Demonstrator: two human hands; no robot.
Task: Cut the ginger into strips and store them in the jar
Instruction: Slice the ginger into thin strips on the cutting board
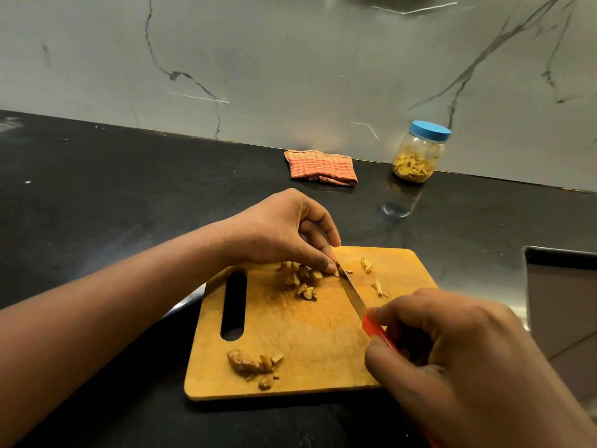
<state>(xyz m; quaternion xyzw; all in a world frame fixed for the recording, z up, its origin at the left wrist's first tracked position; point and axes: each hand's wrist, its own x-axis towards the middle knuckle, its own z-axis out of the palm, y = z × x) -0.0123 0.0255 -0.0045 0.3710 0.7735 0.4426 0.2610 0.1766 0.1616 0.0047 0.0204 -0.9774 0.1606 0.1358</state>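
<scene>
While the ginger slices (300, 279) lie on the far half of the cutting board (307, 328), the left hand (277, 231) pinches them in a curled grip, against the blade of the knife (352, 292). The right hand (452, 350) has its grip wrapped round the red handle at the board's right edge. A ginger lump (245, 362) lies near its front edge. The blue-lidded jar (418, 153) stands beyond it on the surface (97, 189).

We read no text, number or brand anywhere, the jar (416, 158) bare of any label we can make out, its blue lid (431, 130) plain, the knife handle (376, 331) unmarked
</scene>
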